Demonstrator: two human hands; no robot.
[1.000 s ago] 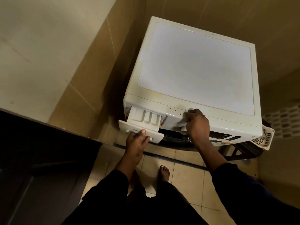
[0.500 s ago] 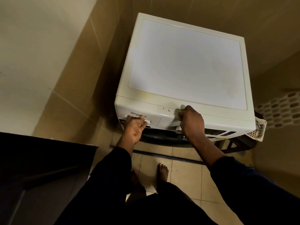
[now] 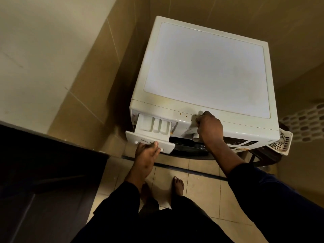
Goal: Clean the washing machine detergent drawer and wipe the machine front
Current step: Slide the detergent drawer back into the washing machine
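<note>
One washer [image 3: 206, 71], white, seen from above, standing in a tiled corner. One drawer [image 3: 154, 127] at the top left of its front, pulled out partway and still in its slot. Three compartments show inside: one wide on the left, two narrow on the right.

Two hands in view. Left hand [image 3: 146, 155] grips the drawer's front plate: fingers curl under its lower edge, thumb lies on the face over the printed logo. Right hand [image 3: 209, 127] is on the front panel just right of the drawer, knuckles up and fingers curled in. Something pale shows at the fingertips and below the palm. Cannot tell whether it is a cloth or a knob, or whether the fingers clamp it.

Two small orange spots [image 3: 183, 114] on the washer's top front edge, between drawer and right hand. One dark door [image 3: 189, 146] below the panel, mostly hidden. One dark display strip [image 3: 242, 142] to the right of the right hand.

One white lattice basket [image 3: 280, 142] sticks out at the washer's right front corner. Two bare feet on the floor [image 3: 198, 183]: one foot [image 3: 178, 185] in clear view, the other half hidden behind the left forearm. Two dark sleeves. One dark surface [image 3: 43, 172] at left, too dim to identify.
</note>
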